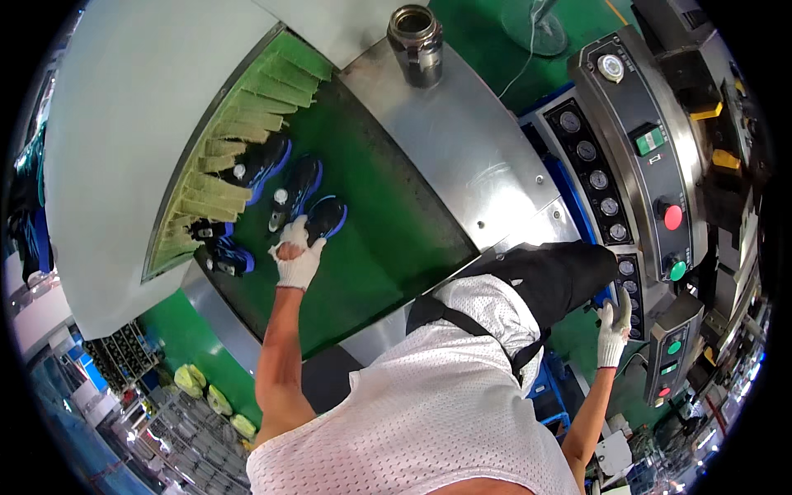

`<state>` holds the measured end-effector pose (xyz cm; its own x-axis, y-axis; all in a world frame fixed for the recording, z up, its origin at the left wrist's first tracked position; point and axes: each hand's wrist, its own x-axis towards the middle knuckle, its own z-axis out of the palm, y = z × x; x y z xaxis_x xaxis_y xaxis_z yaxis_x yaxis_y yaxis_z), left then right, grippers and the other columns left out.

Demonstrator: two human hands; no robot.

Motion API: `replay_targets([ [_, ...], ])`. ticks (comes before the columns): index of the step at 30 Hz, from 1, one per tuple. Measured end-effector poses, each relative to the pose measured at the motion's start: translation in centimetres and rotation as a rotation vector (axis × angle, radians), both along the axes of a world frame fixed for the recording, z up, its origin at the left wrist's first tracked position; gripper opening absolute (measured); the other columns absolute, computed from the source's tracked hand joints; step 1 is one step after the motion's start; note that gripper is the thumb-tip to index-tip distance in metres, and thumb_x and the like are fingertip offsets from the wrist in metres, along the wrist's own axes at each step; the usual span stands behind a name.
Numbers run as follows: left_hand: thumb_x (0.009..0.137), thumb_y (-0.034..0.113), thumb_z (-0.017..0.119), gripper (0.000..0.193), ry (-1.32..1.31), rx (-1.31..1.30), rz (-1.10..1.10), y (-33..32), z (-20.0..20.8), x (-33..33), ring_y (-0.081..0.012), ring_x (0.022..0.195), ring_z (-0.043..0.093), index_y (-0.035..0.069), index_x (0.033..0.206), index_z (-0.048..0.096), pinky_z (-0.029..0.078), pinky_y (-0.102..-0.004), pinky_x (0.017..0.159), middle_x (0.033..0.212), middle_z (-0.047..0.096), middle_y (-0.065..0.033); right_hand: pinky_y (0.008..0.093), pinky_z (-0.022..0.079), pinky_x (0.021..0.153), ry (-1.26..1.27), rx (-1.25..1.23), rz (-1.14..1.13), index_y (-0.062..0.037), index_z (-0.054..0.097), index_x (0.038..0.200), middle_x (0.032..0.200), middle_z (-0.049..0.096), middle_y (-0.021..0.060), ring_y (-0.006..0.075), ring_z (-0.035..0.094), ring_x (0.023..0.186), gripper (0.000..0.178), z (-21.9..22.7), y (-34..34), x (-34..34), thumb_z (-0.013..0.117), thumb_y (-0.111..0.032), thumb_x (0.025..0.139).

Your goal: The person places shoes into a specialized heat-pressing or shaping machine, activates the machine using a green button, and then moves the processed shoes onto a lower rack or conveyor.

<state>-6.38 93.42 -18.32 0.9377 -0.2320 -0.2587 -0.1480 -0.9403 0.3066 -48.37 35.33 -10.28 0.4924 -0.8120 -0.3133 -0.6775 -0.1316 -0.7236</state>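
Note:
My left hand (297,257), in a white knit glove, grips the near end of a black shoe (328,214) with a blue sole on the green conveyor belt (371,194). Just beyond it another black-and-blue shoe (299,186) lies with a round pale part on it. A third shoe (262,163) sits partly under the cut fabric strips (239,115) of a machine opening, and smaller black-and-blue shoes (227,254) lie at the left. Beside a column of gauges (631,286) is my right hand (613,332), gloved too, its fingers stretched out and holding nothing that shows.
A steel flask (415,45) without a lid stands on the metal ledge (462,132). At the right, a control panel (643,148) carries gauges plus a red button (672,217) and a green one (677,271). Yellow-green bundles (202,388) lie on the green floor.

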Motion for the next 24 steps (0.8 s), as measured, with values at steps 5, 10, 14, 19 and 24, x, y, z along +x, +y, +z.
replay_targets([
  [5,0.083,0.044,0.082,0.062,0.166,0.125,-0.114,-7.3,3.5,3.9,-0.0388,0.12,0.065,0.01,0.131,0.062,0.048,-0.0556,0.102,0.129,0.069,-0.018,0.0355,0.053,0.104,-0.052,-0.042,0.097,-0.0022,0.047,0.155,0.146,0.062,0.0161,0.0233,0.067,0.121,0.056,2.6,3.0,3.9,0.063,-0.006,0.101],
  [10,0.081,0.032,0.085,0.061,0.356,-0.413,-0.16,-18.4,7.8,2.0,-0.0325,0.119,0.068,0.002,0.13,0.065,0.052,-0.0471,0.101,0.129,0.071,-0.0182,0.0361,0.054,0.102,-0.197,0.133,0.0,0.0014,0.049,0.15,0.133,0.068,0.0188,0.0236,0.069,0.115,0.056,6.3,7.9,9.4,0.067,-0.01,0.098],
  [14,0.08,0.02,0.085,0.062,0.662,-0.789,-0.419,-29.6,16.1,-2.5,-0.027,0.12,0.067,-0.003,0.134,0.064,0.052,-0.0397,0.106,0.131,0.07,-0.0176,0.0385,0.057,0.099,-0.486,0.653,-0.045,0.0104,0.042,0.152,0.134,0.067,0.0226,0.0281,0.071,0.113,0.063,7.5,8.6,11.6,0.063,-0.023,0.103],
  [19,0.08,0.015,0.087,0.071,1.372,-0.745,-1.017,-40.2,19.6,-7.9,-0.0205,0.128,0.062,-0.001,0.143,0.058,0.049,-0.0348,0.11,0.144,0.064,-0.0138,0.0364,0.05,0.112,-1.348,1.633,-0.09,0.0023,0.054,0.148,0.146,0.062,0.0164,0.0235,0.063,0.129,0.046,1.0,13.6,8.0,0.052,-0.023,0.11],
  [24,0.087,0.014,0.078,0.062,0.831,-0.778,-1.62,-48.6,24.3,-13.8,-0.0329,0.138,0.057,0.003,0.145,0.059,0.044,-0.0421,0.117,0.148,0.061,-0.0178,0.031,0.06,0.085,-1.118,1.124,-0.468,-0.001,0.072,0.125,0.112,0.076,0.0071,0.0126,0.073,0.096,0.027,7.0,12.4,3.0,0.056,-0.014,0.108],
])
